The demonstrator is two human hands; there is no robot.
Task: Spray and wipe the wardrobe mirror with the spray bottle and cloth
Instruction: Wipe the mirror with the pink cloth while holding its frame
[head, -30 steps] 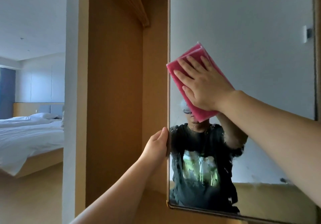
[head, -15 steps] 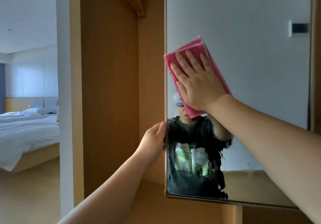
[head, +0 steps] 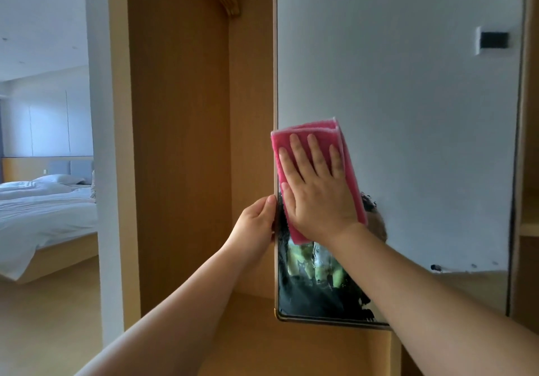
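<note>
The wardrobe mirror (head: 408, 119) hangs upright in a thin metal frame and fills the right half of the view. A folded pink cloth (head: 347, 171) lies flat against the glass near the mirror's left edge. My right hand (head: 316, 195) presses on it with the fingers spread and pointing up. My left hand (head: 256, 224) grips the mirror's left edge just beside the cloth, thumb on the front. Wet streaks blur the reflection below the cloth. No spray bottle shows in the frame.
An open wooden wardrobe compartment (head: 178, 142) with a shelf stands left of the mirror. Past a white post (head: 99, 142), a bed (head: 43, 209) with white sheets sits in the room beyond. A wooden panel (head: 529, 142) borders the mirror on the right.
My right hand has slid the cloth down the mirror's left edge, turning it more upright. It now sits right beside my left hand, which keeps its grip on the edge.
</note>
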